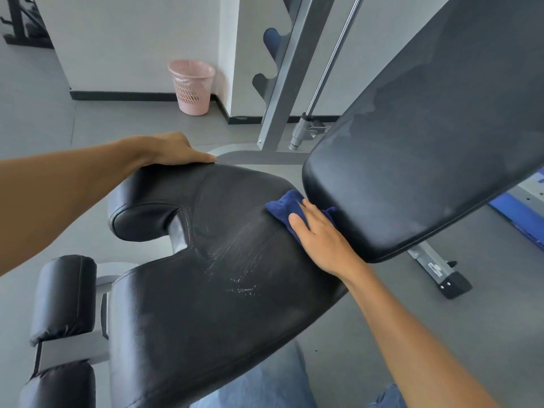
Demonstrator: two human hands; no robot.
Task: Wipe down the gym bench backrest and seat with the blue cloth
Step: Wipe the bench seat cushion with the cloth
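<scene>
The black padded seat [212, 304] of the gym bench fills the middle, with wet streaks and cracked marks near its centre. The black backrest [435, 136] rises tilted at the upper right. A dark blue cloth [284, 206] lies bunched on the seat's far right corner, just under the backrest's lower edge. My right hand [321, 240] lies flat on the cloth, fingers pressing it onto the seat. My left hand [173, 150] rests palm down on the seat's far left edge, holding nothing.
Black foam leg rollers [63, 295] stick out at the lower left. A grey rack upright [294, 72] and a chrome rod [332, 60] stand behind the bench. A pink waste basket [192, 86] sits by the white wall. A blue frame part [521, 216] lies at the right.
</scene>
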